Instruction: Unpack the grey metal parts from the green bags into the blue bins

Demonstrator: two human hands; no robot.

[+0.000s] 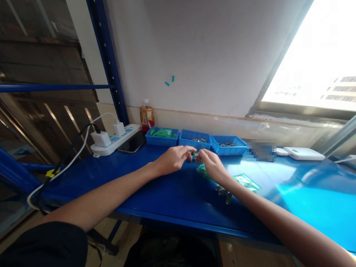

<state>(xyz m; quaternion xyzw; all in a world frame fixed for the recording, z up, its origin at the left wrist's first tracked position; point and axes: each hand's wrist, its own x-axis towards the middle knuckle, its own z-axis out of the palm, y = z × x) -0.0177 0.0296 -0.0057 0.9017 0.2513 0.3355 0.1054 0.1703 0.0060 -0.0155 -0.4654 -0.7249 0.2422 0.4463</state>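
Over the blue table, my left hand (174,160) and my right hand (213,165) meet, fingertips close together. A small silvery metal piece (197,154) sits pinched in my right thumb and fingers. The fingers of my left hand are closed at its dark end; what exactly they grip is too small to tell. Beneath my right hand lies a green packet (204,171), partly covered by it. Another green packet (247,182) lies beyond my right forearm. Several loose oval metal pieces (228,198) rest beside that forearm, partly hidden.
Along the wall stand blue bins: one with green packets (162,132), one with flat metal pieces (198,140), one with small metal parts (226,144). Left are a bottle (147,116), a phone (132,142) and a power strip (115,142). A white device (304,153) lies right.
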